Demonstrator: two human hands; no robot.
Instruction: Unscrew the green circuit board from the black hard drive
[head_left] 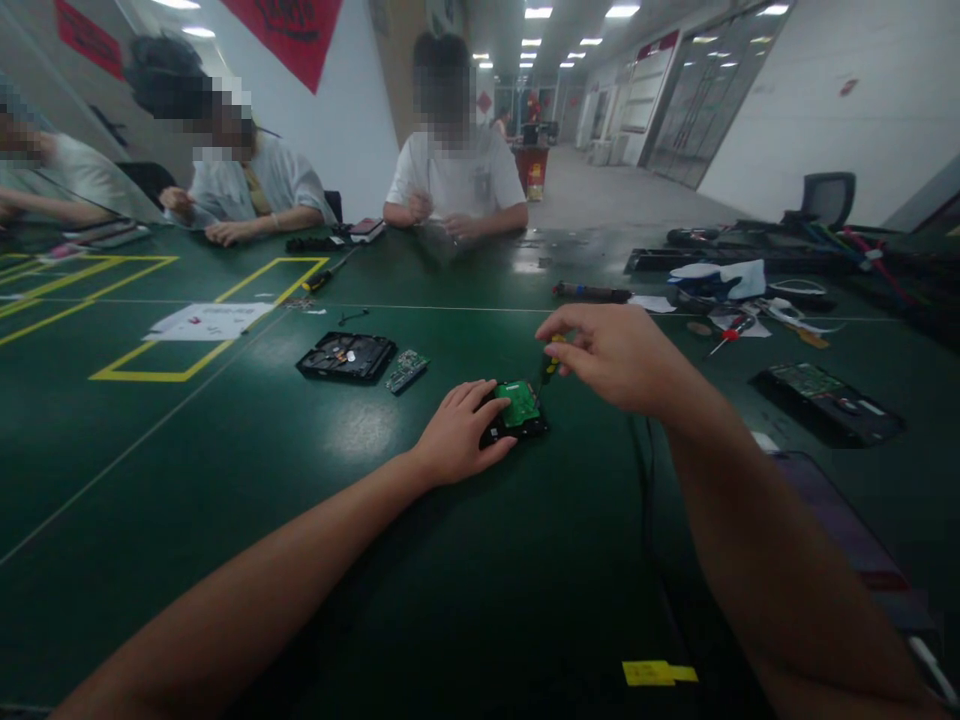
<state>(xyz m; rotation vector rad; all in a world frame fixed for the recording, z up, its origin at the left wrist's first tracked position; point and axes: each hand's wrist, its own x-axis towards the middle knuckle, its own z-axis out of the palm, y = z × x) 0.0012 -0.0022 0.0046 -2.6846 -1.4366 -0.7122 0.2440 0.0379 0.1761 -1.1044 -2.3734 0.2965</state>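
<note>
A hard drive (519, 403) with a green circuit board on top lies on the dark green table in front of me. My left hand (465, 430) grips it from the left, fingers over its far side and thumb along its near edge. In my right hand (600, 350) is a screwdriver (553, 358) with a yellow and black handle, pinched near its top. It stands tilted, its tip down at the right side of the board; whether it sits in a screw is too small to tell. Left of the drive lie a loose circuit board (407, 370) and a black drive casing (346, 357).
Another hard drive (829, 400) lies at the right, beyond my forearm. Papers (206, 322) and yellow tape lines mark the left. A red screwdriver (731, 335), gloves (716, 280) and cables lie at the back right. Several people sit across the table.
</note>
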